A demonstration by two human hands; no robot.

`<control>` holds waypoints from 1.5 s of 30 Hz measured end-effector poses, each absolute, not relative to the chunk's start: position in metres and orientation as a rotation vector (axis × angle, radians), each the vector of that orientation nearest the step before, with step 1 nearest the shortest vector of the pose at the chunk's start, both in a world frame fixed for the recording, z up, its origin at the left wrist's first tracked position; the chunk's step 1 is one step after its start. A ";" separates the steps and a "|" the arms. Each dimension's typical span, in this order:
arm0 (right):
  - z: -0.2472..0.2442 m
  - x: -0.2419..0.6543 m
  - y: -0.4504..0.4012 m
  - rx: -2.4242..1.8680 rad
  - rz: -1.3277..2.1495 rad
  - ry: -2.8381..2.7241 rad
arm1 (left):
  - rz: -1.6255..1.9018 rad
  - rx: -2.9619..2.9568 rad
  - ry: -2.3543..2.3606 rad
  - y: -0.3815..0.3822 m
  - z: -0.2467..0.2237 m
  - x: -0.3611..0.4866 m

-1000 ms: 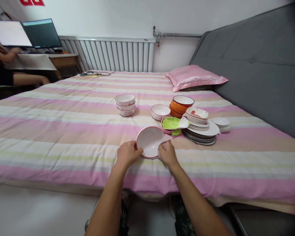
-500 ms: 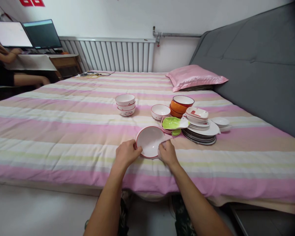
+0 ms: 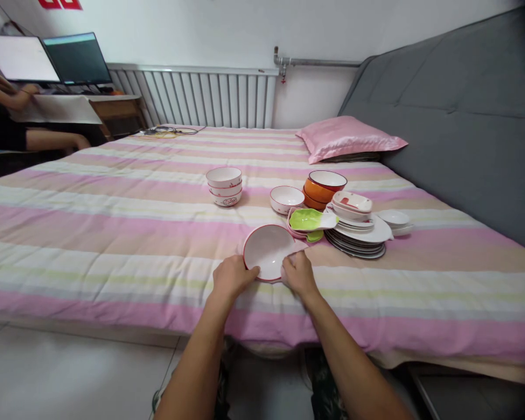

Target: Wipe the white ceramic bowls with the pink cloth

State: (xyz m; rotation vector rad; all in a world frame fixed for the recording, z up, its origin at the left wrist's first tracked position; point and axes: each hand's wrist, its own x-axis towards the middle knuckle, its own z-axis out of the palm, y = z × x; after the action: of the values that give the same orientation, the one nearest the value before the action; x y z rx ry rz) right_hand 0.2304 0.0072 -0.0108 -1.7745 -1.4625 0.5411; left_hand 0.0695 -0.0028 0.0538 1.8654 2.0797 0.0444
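Observation:
A white bowl (image 3: 269,254) with a red rim is tilted up toward me at the front of the bed. My left hand (image 3: 233,278) grips its left side, thumb over the near rim and fingers hidden behind. My right hand (image 3: 299,273) is closed at the near right rim, pinching a pale pinkish cloth (image 3: 301,245) against the bowl. More of this thin material seems to show at the bowl's left edge. Just beyond stand a small white bowl (image 3: 287,199) and a green leaf-shaped dish (image 3: 305,220) resting on other dishes.
Stacked white bowls (image 3: 224,186) stand to the left. Orange bowls (image 3: 318,191), stacked plates (image 3: 359,249) and small white dishes (image 3: 394,220) are on the right. Farther back lie a pink pillow (image 3: 347,137) and cables (image 3: 170,132). A person (image 3: 9,111) sits at a desk at far left.
My left hand has shifted slightly right along the bowl's near rim, its thumb further over the edge. The bowl and my right hand stay almost in place.

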 end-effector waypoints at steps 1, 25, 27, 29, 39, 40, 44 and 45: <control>-0.011 0.231 0.007 -1.775 0.542 -1.464 | 0.053 1.878 2.066 -0.002 0.054 0.069; -0.011 0.230 0.009 -1.736 0.517 -1.477 | 0.023 1.906 2.065 -0.007 0.055 0.067; -0.011 0.230 0.008 -1.748 0.517 -1.479 | 0.006 1.899 2.075 -0.008 0.053 0.069; -0.011 0.230 0.008 -1.756 0.515 -1.480 | -0.009 1.875 2.073 -0.007 0.052 0.070; -0.010 0.231 0.006 -1.737 0.524 -1.501 | -0.018 1.906 2.028 -0.003 0.056 0.066; -0.010 0.232 0.006 -1.731 0.527 -1.508 | -0.017 1.909 2.029 -0.003 0.057 0.066; -0.010 0.233 0.006 -1.716 0.533 -1.527 | -0.007 1.929 2.038 -0.005 0.061 0.064; -0.010 0.233 0.006 -1.716 0.531 -1.526 | 0.001 1.940 2.044 -0.005 0.062 0.063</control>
State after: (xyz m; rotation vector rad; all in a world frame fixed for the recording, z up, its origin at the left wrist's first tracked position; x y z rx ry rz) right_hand 0.2328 0.0062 -0.0102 -1.7160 -1.5263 0.5314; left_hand 0.0634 -0.0046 0.0618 1.9399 2.0439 0.0010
